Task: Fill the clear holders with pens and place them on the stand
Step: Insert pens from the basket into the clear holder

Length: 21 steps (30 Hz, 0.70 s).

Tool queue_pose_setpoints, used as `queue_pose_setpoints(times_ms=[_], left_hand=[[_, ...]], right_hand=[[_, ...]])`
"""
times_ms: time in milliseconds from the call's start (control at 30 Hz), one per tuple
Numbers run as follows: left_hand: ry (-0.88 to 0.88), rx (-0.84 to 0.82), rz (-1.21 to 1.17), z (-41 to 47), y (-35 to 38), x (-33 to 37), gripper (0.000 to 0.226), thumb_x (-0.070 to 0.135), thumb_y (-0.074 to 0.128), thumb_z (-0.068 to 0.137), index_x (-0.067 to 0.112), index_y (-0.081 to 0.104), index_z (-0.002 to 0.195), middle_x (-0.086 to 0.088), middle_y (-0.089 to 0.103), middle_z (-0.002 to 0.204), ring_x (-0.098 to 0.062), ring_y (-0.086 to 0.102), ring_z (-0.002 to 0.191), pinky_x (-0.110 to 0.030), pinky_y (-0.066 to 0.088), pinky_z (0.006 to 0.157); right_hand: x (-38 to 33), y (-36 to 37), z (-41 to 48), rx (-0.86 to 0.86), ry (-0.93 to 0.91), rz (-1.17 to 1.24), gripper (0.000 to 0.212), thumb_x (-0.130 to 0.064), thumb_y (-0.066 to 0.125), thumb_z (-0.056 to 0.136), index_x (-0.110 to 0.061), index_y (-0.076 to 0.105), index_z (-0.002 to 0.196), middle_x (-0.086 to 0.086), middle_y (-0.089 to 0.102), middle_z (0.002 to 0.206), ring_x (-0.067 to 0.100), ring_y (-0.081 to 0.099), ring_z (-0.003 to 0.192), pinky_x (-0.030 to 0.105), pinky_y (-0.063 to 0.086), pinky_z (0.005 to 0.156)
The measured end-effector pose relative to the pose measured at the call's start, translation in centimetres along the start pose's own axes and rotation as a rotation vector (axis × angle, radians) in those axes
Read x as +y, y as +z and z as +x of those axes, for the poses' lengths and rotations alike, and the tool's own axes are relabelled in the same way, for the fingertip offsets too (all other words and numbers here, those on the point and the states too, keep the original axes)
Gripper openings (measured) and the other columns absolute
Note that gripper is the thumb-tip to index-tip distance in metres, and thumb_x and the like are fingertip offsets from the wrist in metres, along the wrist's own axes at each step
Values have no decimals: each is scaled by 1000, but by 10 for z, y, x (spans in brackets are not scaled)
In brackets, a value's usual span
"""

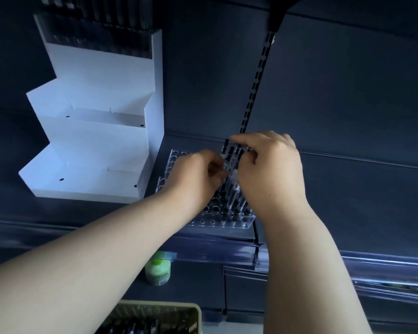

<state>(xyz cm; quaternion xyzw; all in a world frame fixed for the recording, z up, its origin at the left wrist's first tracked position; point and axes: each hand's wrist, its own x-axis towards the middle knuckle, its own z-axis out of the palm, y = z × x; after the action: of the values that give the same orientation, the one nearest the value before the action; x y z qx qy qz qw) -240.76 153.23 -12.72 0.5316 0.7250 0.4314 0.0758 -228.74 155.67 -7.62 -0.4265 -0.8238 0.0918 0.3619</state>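
Our left grip [198, 172] and right grip [270, 169] meet over a bunch of pens [231, 156], the fingers of both curled round the dark-capped tops. Straight below the grips, the pens' lower ends stand in the holes of a clear holder [227, 221] lying on the dark shelf [347, 189]. Left of the left grip and well apart from it stands the white stepped stand [95, 141]; nearer to us than both grips sit a green-capped bottle [158, 270] and a basket [160, 317] of pens.
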Motion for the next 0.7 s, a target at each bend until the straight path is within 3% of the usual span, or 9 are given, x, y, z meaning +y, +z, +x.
queue_pose_setpoints(times_ms=[100,300,400,500,633,700], left_hand=[[-5,18,-13,-1,2,-3,12,18,70,82,16,68,93,17,55,66,7,50,60,5,34,56],[-37,26,-40,1,3,-9,16,20,77,76,19,66,87,21,52,62,11,49,59,6,35,56],[-62,-20,-54,0,1,-12,19,22,77,75,22,64,90,16,57,69,-1,57,66,-1,41,60],[-71,-52,-41,-7,-9,-13,15,21,67,84,17,64,98,7,61,81,-19,63,82,-23,49,74],[76,-60,361,-36,-44,-12,29,33,53,91,23,58,118,4,65,110,-20,60,101,-31,46,86],[190,-62,628,-54,-64,-13,35,36,48,92,23,54,124,2,62,118,-23,55,109,-33,37,89]], right_hand=[[2,-1,-1,6,4,6,45,0,43,81,-21,67,112,3,65,113,27,46,107,42,39,92],[5,-4,-2,-1,-10,-22,44,0,44,81,-21,67,113,3,65,113,27,47,108,38,38,93],[-2,-8,-3,-8,-38,-27,44,-1,44,81,-20,66,114,3,64,114,27,47,109,39,38,93],[-16,-11,-8,27,-97,-13,44,1,45,79,-17,67,112,6,66,109,30,48,104,45,42,87],[-43,-10,-28,4,-188,-35,46,-4,41,73,-13,69,108,10,68,101,35,53,97,45,45,81],[-53,-7,-43,-67,-221,-65,47,-7,40,72,-13,69,108,11,68,101,35,53,96,44,46,81]])
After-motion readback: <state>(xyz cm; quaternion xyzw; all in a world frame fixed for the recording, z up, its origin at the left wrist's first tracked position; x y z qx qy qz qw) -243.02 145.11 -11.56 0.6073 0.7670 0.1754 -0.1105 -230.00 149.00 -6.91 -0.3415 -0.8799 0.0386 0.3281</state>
